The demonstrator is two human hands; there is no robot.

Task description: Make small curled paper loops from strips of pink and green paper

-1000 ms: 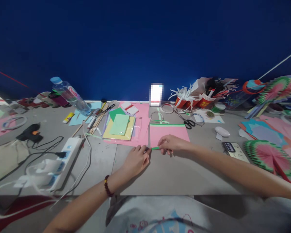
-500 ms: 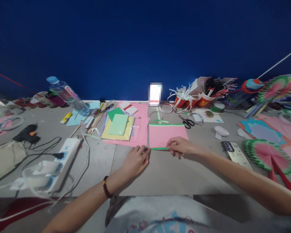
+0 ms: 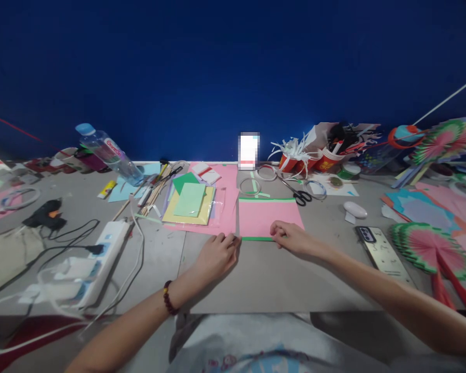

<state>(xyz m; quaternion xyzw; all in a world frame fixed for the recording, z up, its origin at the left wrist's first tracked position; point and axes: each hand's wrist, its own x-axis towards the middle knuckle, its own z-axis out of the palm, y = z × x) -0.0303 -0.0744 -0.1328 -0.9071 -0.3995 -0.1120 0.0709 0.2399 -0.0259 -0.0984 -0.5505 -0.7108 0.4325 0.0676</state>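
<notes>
Beige cloth (image 3: 8, 254): at the far left of the grey tabletop.

Water bottle (image 3: 111, 153): clear, blue-capped, seen tilted near the blue wall (image 3: 178, 77).

Power strip (image 3: 107, 261): white, plugs fitted along it.

Paper stack (image 3: 190, 201): pale green piece on top, yellow beneath, lying over a larger pink sheet (image 3: 228, 178).

Left hand (image 3: 218, 255): palm down, fingers bent, dark bead bracelet (image 3: 169, 298) at the wrist; fingertips at the near left corner of the pink card. Whether they pinch the corner or only press it, cannot tell.

Pink card (image 3: 262, 213): flat on the tabletop, between and just beyond the two hands; one green strip along its far edge, another along its near edge.

Right hand (image 3: 290, 238): fingers curled, thumb and forefinger close together over the near green strip, toward the card's right end; most of the card extends leftward and beyond them. Whether the strip is gripped, cannot tell.

Scissors (image 3: 303, 198): black-handled, just beyond the card's far right corner.

Phone (image 3: 383, 255): right of the right forearm's upper side.

Pleated fan (image 3: 421, 243): pink, green-edged, beside the phone.
</notes>
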